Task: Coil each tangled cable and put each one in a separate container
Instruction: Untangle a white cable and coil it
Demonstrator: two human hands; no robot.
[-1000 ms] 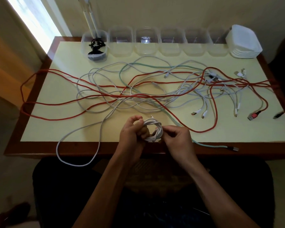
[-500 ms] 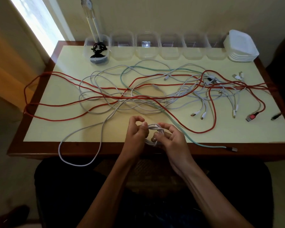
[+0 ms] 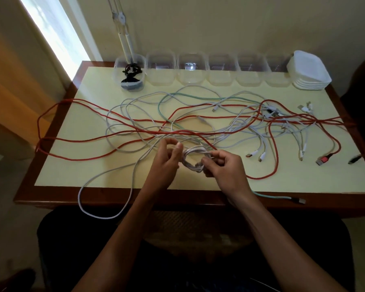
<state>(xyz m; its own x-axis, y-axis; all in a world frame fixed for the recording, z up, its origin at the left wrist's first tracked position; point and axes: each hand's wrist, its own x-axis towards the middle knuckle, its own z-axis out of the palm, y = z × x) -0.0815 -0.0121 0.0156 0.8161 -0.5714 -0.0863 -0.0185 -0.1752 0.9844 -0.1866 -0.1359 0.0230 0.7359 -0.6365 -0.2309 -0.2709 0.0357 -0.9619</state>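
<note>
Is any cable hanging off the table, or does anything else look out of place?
Yes. The red cable loops over the table's left edge, the white cable sags over the front edge, and the green cable's plug end lies on the wooden border. Nothing looks damaged.

Table (image 3: 57, 165) bears tangled cables (image 3: 198, 123), containers (image 3: 221, 70).

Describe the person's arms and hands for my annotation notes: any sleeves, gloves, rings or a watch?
Both forearms are bare to the frame's lower edge, with no sleeves in view. The left hand and right hand wear no gloves. No watch, band or ring shows on the visible wrists and fingers.
</note>
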